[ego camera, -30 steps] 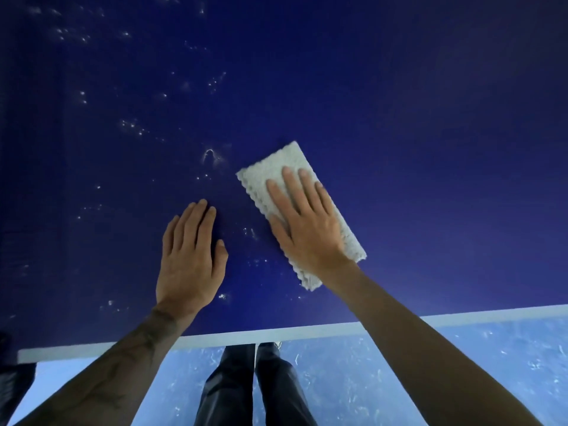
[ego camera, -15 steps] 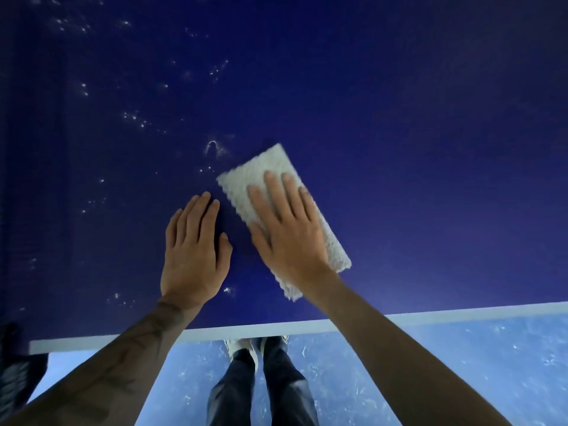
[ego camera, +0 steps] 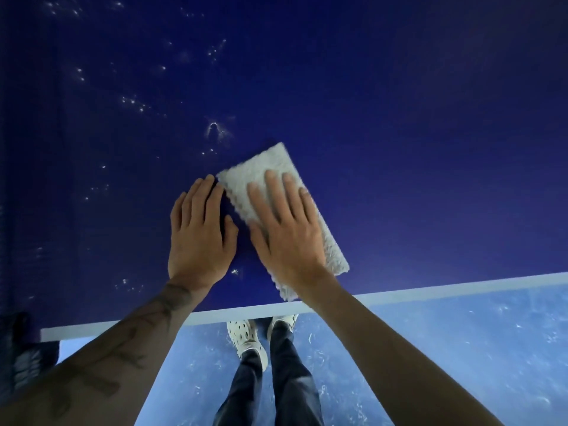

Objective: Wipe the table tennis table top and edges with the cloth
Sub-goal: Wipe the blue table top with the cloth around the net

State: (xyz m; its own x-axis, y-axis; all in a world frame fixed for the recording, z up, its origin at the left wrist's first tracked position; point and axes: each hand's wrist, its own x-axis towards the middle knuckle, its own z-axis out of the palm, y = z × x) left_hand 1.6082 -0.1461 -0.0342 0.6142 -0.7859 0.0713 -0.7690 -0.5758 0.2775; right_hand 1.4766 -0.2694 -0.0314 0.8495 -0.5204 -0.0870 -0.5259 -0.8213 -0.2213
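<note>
Dark blue worktop point(ego camera: 399, 118) fills most of the view, with a white edge stripe point(ego camera: 461, 285) along the near side. Pale blue floor point(ego camera: 461, 348) below. White textured cloth point(ego camera: 255, 170) lies flat and angled on the worktop near that edge. Right hand point(ego camera: 285, 238) presses flat on the cloth, fingers point(ego camera: 272, 186) straight and slightly spread. Left hand point(ego camera: 199, 241) lies flat on the bare worktop just beside the cloth, its fingers held together. White specks point(ego camera: 215, 130) are scattered to the left.
</note>
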